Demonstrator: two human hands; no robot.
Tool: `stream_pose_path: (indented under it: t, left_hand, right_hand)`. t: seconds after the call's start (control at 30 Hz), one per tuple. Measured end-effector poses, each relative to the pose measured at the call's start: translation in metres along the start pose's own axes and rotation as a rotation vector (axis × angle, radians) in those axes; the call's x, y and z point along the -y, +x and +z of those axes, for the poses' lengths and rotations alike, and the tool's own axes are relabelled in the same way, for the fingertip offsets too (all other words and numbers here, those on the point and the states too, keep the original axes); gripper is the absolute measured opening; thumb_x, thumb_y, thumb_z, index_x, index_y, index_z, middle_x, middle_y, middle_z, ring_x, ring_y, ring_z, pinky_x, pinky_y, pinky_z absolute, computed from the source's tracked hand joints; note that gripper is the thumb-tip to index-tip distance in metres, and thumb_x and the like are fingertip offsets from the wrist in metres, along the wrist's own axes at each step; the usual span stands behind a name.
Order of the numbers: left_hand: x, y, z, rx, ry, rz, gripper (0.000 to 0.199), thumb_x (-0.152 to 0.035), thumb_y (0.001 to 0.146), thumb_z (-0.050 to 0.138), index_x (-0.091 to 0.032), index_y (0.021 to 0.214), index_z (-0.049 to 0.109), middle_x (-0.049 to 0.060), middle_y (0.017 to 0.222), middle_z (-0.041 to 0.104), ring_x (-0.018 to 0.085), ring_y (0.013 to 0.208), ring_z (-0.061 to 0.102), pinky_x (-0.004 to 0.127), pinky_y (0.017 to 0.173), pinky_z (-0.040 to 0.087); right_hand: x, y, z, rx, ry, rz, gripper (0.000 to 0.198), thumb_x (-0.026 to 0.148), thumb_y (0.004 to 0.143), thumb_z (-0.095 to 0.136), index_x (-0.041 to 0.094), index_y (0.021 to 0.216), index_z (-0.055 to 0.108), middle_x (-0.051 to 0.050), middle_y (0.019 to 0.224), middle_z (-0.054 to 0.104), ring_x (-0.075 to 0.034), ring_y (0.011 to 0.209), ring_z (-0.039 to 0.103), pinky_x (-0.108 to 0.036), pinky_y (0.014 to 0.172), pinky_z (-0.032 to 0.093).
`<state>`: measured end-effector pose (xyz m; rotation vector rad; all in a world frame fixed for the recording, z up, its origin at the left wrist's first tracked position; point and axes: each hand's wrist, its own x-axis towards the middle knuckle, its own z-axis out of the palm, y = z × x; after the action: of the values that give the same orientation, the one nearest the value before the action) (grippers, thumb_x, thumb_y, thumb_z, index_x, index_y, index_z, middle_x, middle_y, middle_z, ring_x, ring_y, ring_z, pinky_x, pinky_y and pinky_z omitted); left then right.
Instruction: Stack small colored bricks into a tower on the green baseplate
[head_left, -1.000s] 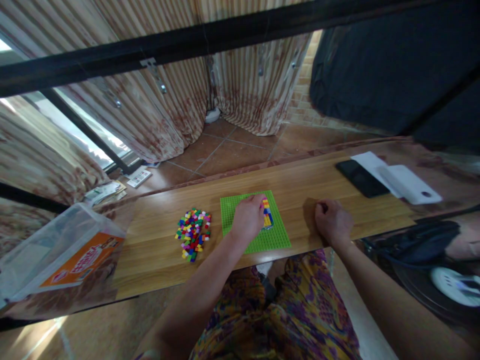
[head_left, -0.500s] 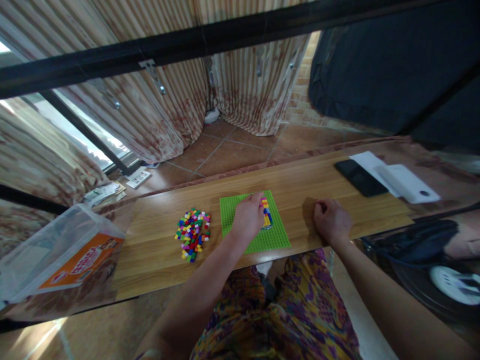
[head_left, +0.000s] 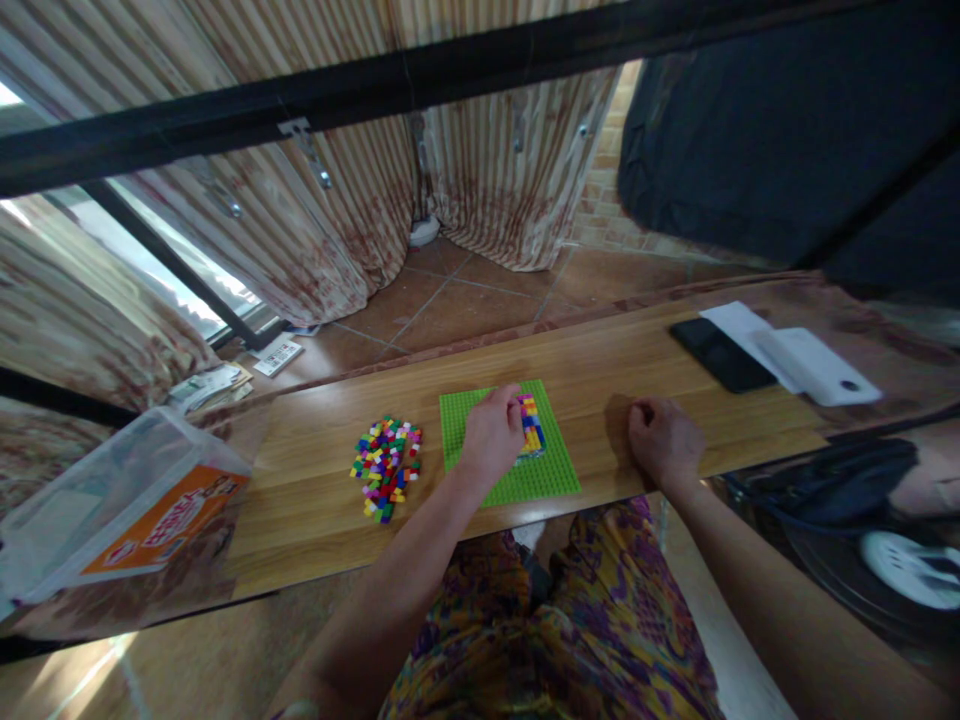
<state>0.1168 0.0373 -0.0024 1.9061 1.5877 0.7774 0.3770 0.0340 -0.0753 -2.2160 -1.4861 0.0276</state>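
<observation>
My left hand (head_left: 493, 432) is over the green studded baseplate (head_left: 551, 480), its fingers curled at the left side of a small block of toy bricks (head_left: 533, 436). Those bricks are yellow, blue, orange and pink, set on the plate's right half and partly covered by the hand. Whatever is between the fingertips is hidden. My right hand (head_left: 664, 440) rests closed on the wooden tabletop (head_left: 600, 370), right of the plate and apart from it, with nothing seen in it. Left of the plate lies a heap of loose coloured bricks (head_left: 386, 465).
A clear plastic box (head_left: 127, 500) with an orange label stands at the table's left end. Towards the right end lie a black phone (head_left: 721, 355) and a white box (head_left: 817, 368). A dark metal bar (head_left: 337, 95) crosses above, before striped curtains (head_left: 360, 220).
My left hand has shifted slightly left, uncovering more of the set bricks. My right hand stays where it was.
</observation>
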Motion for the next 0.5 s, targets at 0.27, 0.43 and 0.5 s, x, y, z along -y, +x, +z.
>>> stream_pose_path:
  t: [0.27, 0.43, 0.5]
  left_hand:
    - [-0.0005, 0.0063, 0.004, 0.006, -0.025, -0.073, 0.033, -0.016, 0.093, 0.061, -0.018, 0.126, 0.066, 0.008, 0.106, 0.077, 0.019, 0.098, 0.073, 0.035, 0.097, 0.055]
    - [-0.0046, 0.0086, 0.001, 0.019, -0.05, -0.127, 0.036, -0.012, 0.09, 0.063, -0.018, 0.126, 0.067, 0.008, 0.105, 0.078, 0.019, 0.096, 0.073, 0.034, 0.094, 0.056]
    - [-0.0061, 0.0105, -0.0022, 0.032, -0.058, -0.141, 0.039, -0.012, 0.089, 0.065, -0.017, 0.127, 0.067, 0.009, 0.108, 0.078, 0.019, 0.095, 0.073, 0.034, 0.093, 0.056]
  right_hand:
    - [-0.0019, 0.0, 0.0029, -0.029, 0.005, -0.012, 0.039, 0.034, 0.094, 0.044, 0.015, 0.104, 0.076, -0.015, 0.101, 0.072, -0.023, 0.082, 0.059, -0.034, 0.07, 0.04]
    - [-0.0037, 0.0002, 0.0045, -0.043, 0.027, -0.029, 0.037, 0.034, 0.093, 0.045, 0.015, 0.102, 0.075, -0.015, 0.101, 0.072, -0.023, 0.083, 0.06, -0.034, 0.069, 0.039]
    - [-0.0032, 0.0002, 0.0038, -0.037, 0.026, -0.025, 0.037, 0.034, 0.093, 0.045, 0.015, 0.102, 0.075, -0.015, 0.102, 0.072, -0.024, 0.084, 0.06, -0.034, 0.07, 0.039]
